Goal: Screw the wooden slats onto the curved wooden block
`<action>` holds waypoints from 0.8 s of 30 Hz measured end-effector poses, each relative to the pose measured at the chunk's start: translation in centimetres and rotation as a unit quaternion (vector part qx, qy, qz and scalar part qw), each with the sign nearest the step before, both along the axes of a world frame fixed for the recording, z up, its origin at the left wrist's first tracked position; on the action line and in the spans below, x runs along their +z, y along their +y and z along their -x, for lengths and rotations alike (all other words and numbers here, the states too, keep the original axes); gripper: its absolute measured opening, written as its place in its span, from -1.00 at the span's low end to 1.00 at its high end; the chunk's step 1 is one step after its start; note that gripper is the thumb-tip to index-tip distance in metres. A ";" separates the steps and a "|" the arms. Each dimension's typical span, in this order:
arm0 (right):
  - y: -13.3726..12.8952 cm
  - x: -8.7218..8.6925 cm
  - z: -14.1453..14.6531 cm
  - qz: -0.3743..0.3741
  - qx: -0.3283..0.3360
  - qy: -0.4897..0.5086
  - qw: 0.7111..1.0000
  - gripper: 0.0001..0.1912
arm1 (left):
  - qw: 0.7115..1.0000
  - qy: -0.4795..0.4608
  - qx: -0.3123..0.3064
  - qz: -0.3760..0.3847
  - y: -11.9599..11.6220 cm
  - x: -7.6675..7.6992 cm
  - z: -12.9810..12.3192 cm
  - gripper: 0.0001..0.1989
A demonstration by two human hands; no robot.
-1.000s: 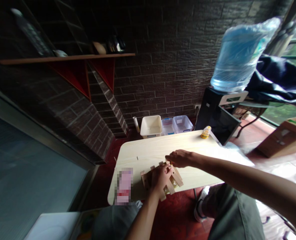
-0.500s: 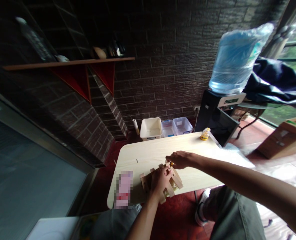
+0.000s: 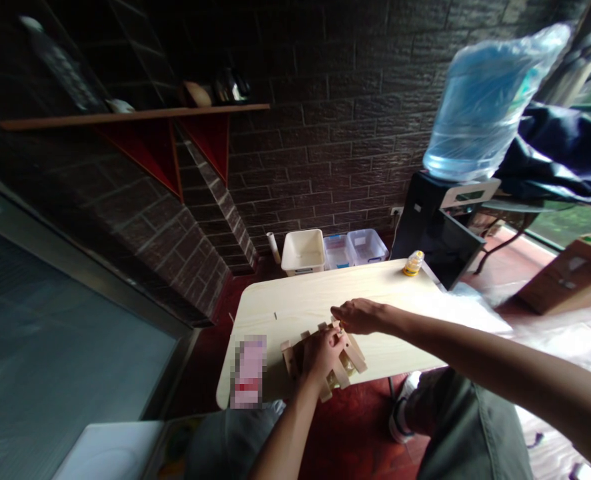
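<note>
A slatted wooden piece (image 3: 356, 355) lies at the front edge of the pale table, with something yellowish showing between its slats. My left hand (image 3: 322, 352) rests over it, fingers curled at its upper right part and gripping the wood. At the far right corner of the same piece is my right hand (image 3: 359, 316), closed round something small whose yellow-orange bit shows at the fingers; most of it is hidden. The fingertips of both hands are close together.
On the pale table (image 3: 295, 297) are a small clear bottle with a yellow base (image 3: 414, 263), a tiny dark stick (image 3: 276, 315) and a blurred pink packet (image 3: 249, 370). Beyond the table stand a cream bin (image 3: 303, 251), clear bins (image 3: 366, 247) and a water dispenser (image 3: 425, 220).
The camera view has shifted slightly. Both hands stay at the wooden piece, with little visible change in their grip.
</note>
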State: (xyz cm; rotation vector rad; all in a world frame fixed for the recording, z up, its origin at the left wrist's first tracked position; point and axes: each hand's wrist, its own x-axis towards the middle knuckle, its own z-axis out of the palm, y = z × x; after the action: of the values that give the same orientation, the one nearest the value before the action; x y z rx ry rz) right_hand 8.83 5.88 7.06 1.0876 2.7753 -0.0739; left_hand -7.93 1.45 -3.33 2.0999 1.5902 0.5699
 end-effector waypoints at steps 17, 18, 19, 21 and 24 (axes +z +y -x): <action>-0.5 1.9 -0.2 0.012 -0.012 0.003 1.000 -0.62 | 0.999 -0.006 0.019 0.026 -0.3 0.6 -0.4 -0.75; -0.5 1.9 -0.1 0.009 -0.007 0.001 1.000 -0.63 | 0.999 -0.005 0.020 0.030 -0.3 0.7 -0.4 -0.75; -0.6 1.8 -0.1 0.007 -0.001 -0.001 1.000 -0.64 | 0.999 -0.003 0.021 0.033 -0.3 0.7 -0.4 -0.75; -0.6 1.5 0.0 0.005 0.009 -0.003 1.000 -0.66 | 0.999 -0.001 0.020 0.035 -0.3 0.6 -0.3 -0.75; -0.3 0.7 0.1 -0.003 0.006 0.004 1.000 -0.67 | 1.000 -0.006 0.015 0.026 -0.1 0.3 -0.2 -0.77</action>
State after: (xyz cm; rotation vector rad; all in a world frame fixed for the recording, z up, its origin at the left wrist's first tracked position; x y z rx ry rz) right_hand 8.72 5.59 7.76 1.0744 2.7908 -0.0687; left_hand -7.71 1.33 -3.04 2.0352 1.6153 0.5442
